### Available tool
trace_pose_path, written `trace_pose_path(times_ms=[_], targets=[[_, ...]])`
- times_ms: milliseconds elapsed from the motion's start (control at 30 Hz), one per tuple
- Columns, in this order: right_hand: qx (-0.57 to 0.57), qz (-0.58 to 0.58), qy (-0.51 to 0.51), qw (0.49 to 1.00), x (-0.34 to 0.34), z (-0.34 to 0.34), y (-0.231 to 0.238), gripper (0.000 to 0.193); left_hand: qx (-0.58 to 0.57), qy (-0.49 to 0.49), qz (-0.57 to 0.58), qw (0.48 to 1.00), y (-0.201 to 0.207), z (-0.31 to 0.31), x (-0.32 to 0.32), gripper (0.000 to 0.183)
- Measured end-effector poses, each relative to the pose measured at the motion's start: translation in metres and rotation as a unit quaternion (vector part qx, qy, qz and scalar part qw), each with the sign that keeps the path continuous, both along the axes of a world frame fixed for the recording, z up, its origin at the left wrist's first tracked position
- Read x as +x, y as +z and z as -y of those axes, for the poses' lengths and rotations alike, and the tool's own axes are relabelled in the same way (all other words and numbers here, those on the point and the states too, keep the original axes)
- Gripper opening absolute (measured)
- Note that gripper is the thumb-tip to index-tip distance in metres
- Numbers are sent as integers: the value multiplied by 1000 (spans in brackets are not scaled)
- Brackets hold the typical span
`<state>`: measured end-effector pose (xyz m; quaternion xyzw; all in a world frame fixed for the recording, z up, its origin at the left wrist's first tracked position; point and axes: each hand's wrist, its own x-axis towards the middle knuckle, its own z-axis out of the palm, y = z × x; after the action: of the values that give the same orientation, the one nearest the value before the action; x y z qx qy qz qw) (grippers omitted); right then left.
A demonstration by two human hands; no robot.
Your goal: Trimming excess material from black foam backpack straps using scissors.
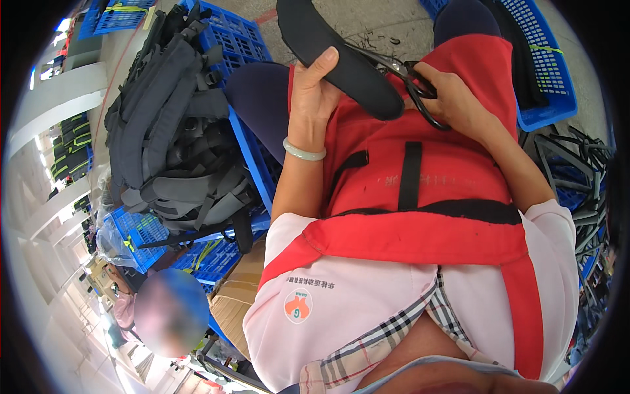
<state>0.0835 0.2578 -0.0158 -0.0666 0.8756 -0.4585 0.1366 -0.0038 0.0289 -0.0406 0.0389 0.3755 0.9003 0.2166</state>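
Seated. My left hand (314,88) pinches a black pad (357,72), thumb flat on its face, the other fingers out of sight behind it. The pad is long and curved, held aslant above my lap, its rounded lower end over the red apron (367,180). My right hand (454,97) is closed around the handles of the scissors (401,70), blades pointing left along the pad's far edge. Whether they bite into it, I cannot tell. Pale bangle (304,152) on left wrist.

Dark clippings (377,42) lie scattered on the grey floor (400,16) beyond the pad. On my left, a big heap of dark straps (161,131) piled by blue crates; a cardboard box (237,295) nearer me. On my right, another blue crate (558,113) with black pieces in it; nearer, a tangle of dark strips (574,171). Far left, a co-worker's pink sleeve (123,308).
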Motion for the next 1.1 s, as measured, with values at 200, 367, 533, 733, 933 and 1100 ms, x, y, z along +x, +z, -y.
trace_pose_path(times_ms=[200, 367, 533, 733, 933, 1100], targets=[[21, -3, -7, 1000, -3, 9, -8, 49, -15, 14, 1, 1000, -4, -9, 4, 20], [37, -25, -12, 999, -10, 13, -7, 54, -34, 24, -7, 999, -1, -13, 6, 20], [45, -37, -8, 998, -11, 15, -7, 48, -24, 24, -11, 999, 1, -12, 10, 20], [2, -37, 2, 999, -10, 8, -32, 37, -42, 32, -2, 999, 0, -16, 15, 21], [17, -49, -11, 999, -10, 6, -24, 33, 37, -58, 81, 994, -9, 1, -11, 21], [3, 1, -37, 999, -9, 9, -28, 40, 23, -10, 37, 999, -14, -6, -7, 23]])
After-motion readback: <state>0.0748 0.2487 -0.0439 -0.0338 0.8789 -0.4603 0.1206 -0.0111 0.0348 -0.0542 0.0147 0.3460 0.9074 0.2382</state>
